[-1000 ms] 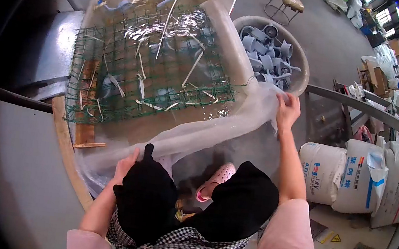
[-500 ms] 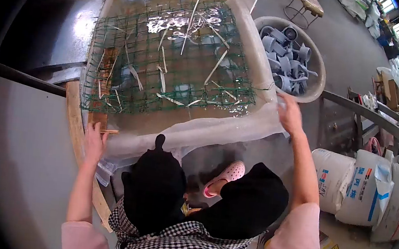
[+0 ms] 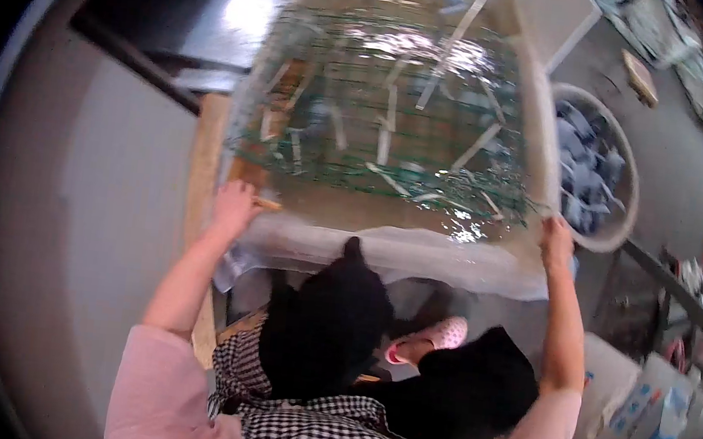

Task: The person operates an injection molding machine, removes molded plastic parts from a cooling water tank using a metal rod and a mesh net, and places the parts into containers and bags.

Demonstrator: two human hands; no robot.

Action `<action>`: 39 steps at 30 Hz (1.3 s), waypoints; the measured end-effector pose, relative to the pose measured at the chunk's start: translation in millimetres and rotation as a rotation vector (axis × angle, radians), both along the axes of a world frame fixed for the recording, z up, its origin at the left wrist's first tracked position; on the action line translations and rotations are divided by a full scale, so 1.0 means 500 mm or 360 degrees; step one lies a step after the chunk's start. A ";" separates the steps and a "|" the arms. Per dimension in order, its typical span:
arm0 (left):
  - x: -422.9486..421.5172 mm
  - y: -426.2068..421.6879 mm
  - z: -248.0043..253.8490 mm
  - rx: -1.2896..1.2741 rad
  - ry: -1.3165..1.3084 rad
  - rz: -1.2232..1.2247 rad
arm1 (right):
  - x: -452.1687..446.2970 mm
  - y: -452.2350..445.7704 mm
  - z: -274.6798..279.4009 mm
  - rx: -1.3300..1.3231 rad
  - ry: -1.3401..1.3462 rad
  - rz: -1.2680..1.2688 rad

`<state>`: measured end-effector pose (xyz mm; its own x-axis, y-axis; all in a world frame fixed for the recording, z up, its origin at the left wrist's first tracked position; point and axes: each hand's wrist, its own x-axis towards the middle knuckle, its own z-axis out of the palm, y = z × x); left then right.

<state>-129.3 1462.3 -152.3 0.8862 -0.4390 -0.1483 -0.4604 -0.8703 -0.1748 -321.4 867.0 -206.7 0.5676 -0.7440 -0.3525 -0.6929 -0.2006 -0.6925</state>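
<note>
A tub (image 3: 541,128) of water stands in front of me, with a green wire mesh (image 3: 357,169) and white strips lying across it. Clear plastic sheeting (image 3: 382,253) drapes over its near rim. My left hand (image 3: 237,205) is at the near left corner, fingers closed at the sheeting's edge beside a small wooden stick (image 3: 268,204); what it grips is blurred. At the near right corner my right hand (image 3: 556,241) is closed on the rim edge, and whether the sheeting is between its fingers is too smeared to tell.
A round basin (image 3: 626,171) of grey-blue plastic parts is right of the tub. White sacks (image 3: 635,412) and a metal rail (image 3: 686,297) are at the lower right. A wooden board (image 3: 208,140) runs along the tub's left side. A stool (image 3: 640,78) stands farther back.
My left hand has moved outward to the tub's left corner. My right hand has drawn the sheeting to the right corner, and the sheeting now lies straighter along the near rim. The view has turned.
</note>
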 end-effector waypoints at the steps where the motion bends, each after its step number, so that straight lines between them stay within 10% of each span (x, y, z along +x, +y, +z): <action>1: 0.006 0.013 -0.017 0.0088 -0.0092 -0.0156 | -0.009 0.032 0.013 -0.0785 0.0188 0.0382; 2: 0.015 0.020 -0.030 0.0107 -0.0113 -0.0109 | -0.015 0.056 0.049 -0.1594 0.0355 0.0731; 5: 0.031 0.035 -0.057 0.0148 -0.0212 -0.0199 | 0.037 0.134 0.108 -0.1782 0.0532 0.0984; 12: -0.017 -0.006 -0.074 0.0127 -0.0062 -0.0266 | 0.205 0.360 0.076 -0.1466 0.0095 0.2051; 29: 0.024 0.001 -0.097 -0.0107 0.0042 0.0083 | 0.295 0.436 -0.050 -0.1522 0.0394 0.2046; 35: 0.104 0.007 -0.049 -0.0211 0.0723 0.0453 | 0.297 0.412 0.027 -0.1016 0.0404 0.2022; 39: 0.168 0.001 -0.024 -0.1847 0.0519 0.1247 | 0.288 0.397 0.034 -0.0965 0.0311 0.2129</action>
<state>-45.3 1462.7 -164.4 0.9484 0.1257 -0.2910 0.3144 -0.4884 0.8140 -177.2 1065.5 -189.5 0.9150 0.2227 -0.3364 0.1650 -0.9675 -0.1917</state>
